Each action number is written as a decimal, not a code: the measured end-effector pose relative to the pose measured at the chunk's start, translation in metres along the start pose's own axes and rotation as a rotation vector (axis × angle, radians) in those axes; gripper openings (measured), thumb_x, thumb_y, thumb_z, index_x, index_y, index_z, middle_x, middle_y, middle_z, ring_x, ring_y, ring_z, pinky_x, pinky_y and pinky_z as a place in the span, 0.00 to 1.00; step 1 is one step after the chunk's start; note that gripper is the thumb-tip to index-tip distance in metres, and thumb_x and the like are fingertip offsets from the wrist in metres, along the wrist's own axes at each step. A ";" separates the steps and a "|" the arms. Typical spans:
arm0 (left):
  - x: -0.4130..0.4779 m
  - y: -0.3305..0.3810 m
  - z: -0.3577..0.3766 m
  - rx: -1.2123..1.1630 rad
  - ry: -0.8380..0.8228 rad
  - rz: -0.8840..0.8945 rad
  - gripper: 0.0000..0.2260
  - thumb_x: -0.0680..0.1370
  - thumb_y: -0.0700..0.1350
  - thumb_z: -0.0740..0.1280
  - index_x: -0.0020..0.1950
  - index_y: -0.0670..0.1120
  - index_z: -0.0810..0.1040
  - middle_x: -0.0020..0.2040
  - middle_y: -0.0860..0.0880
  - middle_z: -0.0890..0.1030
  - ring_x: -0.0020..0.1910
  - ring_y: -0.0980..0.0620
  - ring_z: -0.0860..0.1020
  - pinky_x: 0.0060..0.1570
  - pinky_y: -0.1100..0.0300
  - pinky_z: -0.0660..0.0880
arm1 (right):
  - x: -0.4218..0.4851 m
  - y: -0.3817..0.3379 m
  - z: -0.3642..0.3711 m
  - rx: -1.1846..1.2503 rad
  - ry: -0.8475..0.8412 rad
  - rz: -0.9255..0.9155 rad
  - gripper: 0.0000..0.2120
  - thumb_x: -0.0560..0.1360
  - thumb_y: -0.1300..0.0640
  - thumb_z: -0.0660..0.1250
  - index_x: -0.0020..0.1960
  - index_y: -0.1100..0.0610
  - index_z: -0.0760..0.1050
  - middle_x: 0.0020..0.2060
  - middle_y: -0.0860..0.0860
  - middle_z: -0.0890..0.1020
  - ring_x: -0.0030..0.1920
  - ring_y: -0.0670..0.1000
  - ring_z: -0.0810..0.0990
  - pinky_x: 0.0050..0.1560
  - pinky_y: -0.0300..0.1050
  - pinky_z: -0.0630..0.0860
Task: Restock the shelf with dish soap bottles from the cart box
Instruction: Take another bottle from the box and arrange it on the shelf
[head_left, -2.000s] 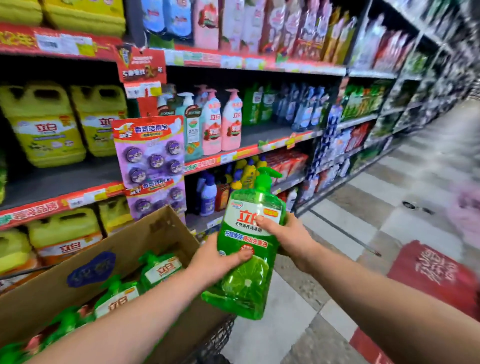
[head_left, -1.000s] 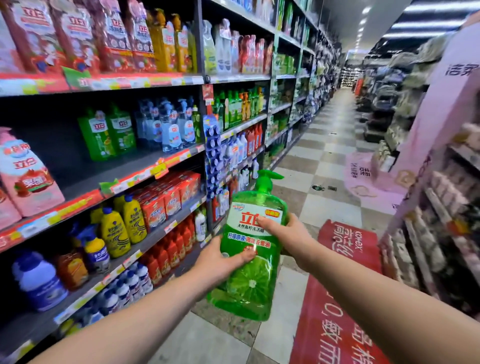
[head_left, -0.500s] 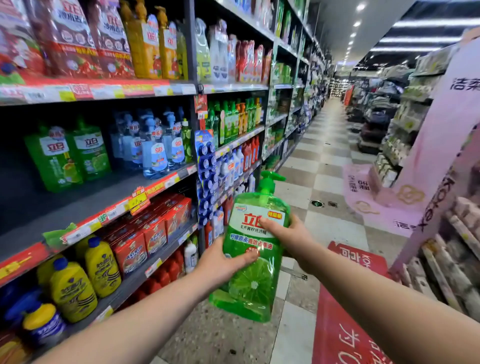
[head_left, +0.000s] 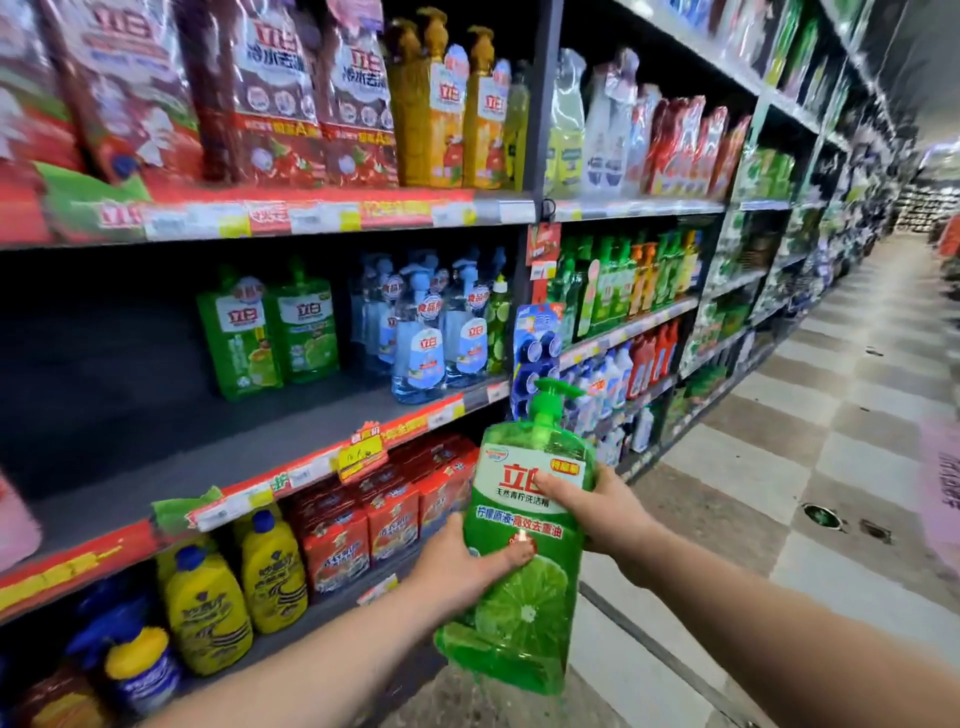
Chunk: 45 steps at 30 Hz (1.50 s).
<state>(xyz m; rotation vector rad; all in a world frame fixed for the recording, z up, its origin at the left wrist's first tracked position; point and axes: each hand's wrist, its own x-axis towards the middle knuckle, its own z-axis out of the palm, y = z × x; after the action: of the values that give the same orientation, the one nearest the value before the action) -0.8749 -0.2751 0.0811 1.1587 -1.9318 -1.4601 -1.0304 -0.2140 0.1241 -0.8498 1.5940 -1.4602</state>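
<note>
Before the shelf (head_left: 311, 460), left hand (head_left: 457, 566) and right hand (head_left: 608, 512) grip the dish soap bottle (head_left: 519, 618) near-upright, pump topmost.

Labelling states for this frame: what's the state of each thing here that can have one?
dish soap bottle: held in the air, near upright, pump cap on.
left hand: grips the bottle's lower part.
right hand: grips the bottle's upper part.
middle shelf: left stretch bare.
green pouches: standing on the middle shelf.
blue pump bottles: upright near the shelf's front.

A supermarket aisle: long shelves (head_left: 130, 431) of detergent bottles (head_left: 434, 338) (price strips (head_left: 311, 215) along edges), probably cleaning goods.
</note>
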 end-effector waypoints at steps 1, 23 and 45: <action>0.008 0.004 0.000 -0.015 0.030 -0.007 0.22 0.67 0.54 0.75 0.54 0.51 0.69 0.54 0.51 0.80 0.51 0.53 0.78 0.52 0.61 0.74 | 0.015 -0.005 -0.002 -0.020 -0.028 -0.012 0.13 0.71 0.58 0.73 0.52 0.56 0.72 0.44 0.54 0.84 0.36 0.48 0.84 0.29 0.38 0.78; 0.131 -0.034 -0.148 -0.155 0.637 -0.127 0.26 0.65 0.52 0.78 0.58 0.48 0.73 0.53 0.50 0.82 0.52 0.51 0.80 0.57 0.53 0.76 | 0.236 -0.043 0.176 -0.181 -0.619 -0.155 0.16 0.69 0.55 0.75 0.54 0.53 0.75 0.49 0.51 0.84 0.47 0.48 0.84 0.45 0.42 0.80; 0.263 -0.090 -0.301 -0.089 0.883 -0.109 0.35 0.62 0.40 0.80 0.63 0.45 0.67 0.52 0.48 0.81 0.52 0.48 0.80 0.54 0.53 0.77 | 0.367 -0.067 0.322 -0.412 -0.726 -0.299 0.38 0.67 0.62 0.76 0.70 0.51 0.61 0.59 0.50 0.78 0.52 0.46 0.78 0.50 0.37 0.77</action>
<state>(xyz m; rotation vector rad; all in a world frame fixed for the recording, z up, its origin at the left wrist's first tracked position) -0.7563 -0.6670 0.0648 1.5335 -1.1890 -0.8253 -0.9144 -0.6929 0.1430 -1.6874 1.2355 -0.8359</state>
